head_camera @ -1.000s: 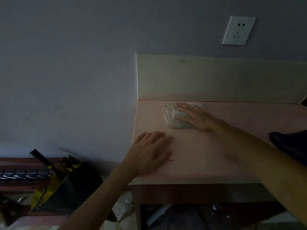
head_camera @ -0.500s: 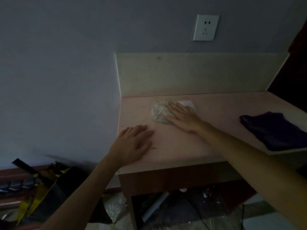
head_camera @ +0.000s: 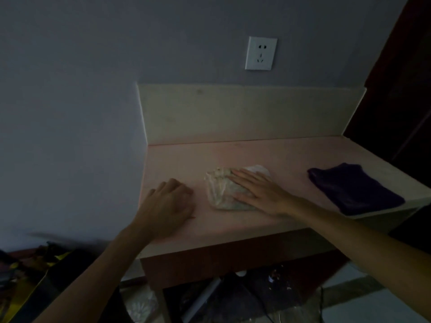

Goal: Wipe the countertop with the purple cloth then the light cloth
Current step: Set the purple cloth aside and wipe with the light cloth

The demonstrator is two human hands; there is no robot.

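My right hand (head_camera: 261, 194) presses flat, fingers straight, on the light cloth (head_camera: 221, 190) mid-counter (head_camera: 279, 155); my left hand (head_camera: 168, 203) rests loosely curled, holding nothing. With no real grip, the bunched cloth may slip from under my palm and skip patches, while the purple cloth (head_camera: 354, 187) lies near the right edge, where a wide sweep could knock it off.

Crumpled light cloth (head_camera: 220, 191) mid-countertop (head_camera: 279, 155); folded purple cloth (head_camera: 352, 187) at right edge.

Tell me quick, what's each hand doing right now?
Left hand: holds nothing, rests on the countertop, fingers loosely curled.
Right hand: open, straight fingers pressing flat on the light cloth.
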